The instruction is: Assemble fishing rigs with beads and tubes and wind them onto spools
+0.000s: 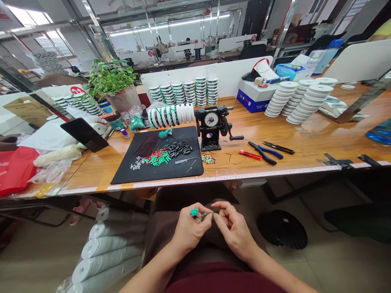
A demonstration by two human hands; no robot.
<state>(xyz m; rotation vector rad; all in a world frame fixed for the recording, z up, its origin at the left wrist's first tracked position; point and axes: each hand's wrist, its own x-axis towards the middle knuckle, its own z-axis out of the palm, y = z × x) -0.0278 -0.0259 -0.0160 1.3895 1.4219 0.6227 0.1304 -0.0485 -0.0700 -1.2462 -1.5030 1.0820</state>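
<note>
Above my lap, my left hand (192, 230) is closed around a small teal bundle (194, 212) with a knobbly top, which pokes out beside the index finger. Its thumb and forefinger also pinch a thin green strand (209, 214). My right hand (234, 231) meets those fingertips, thumb and forefinger pressed together at the strand's end; the exact contact is too small to make out. A similar teal bundle (165, 133) lies on the black mat (146, 173), near dark red strands (147, 145), red and green tubes (159, 157) and black pieces (180, 149).
Behind the mat stands a hand-cranked winder (211, 124) carrying white spools (172, 114). Pliers (265, 152), tweezers (278, 147) and a red tool (250, 154) lie to the right. Stacked white spools (305, 101) stand farther back. Wrapped white rolls (104, 244) are below left, and a black stool (282, 229) below right.
</note>
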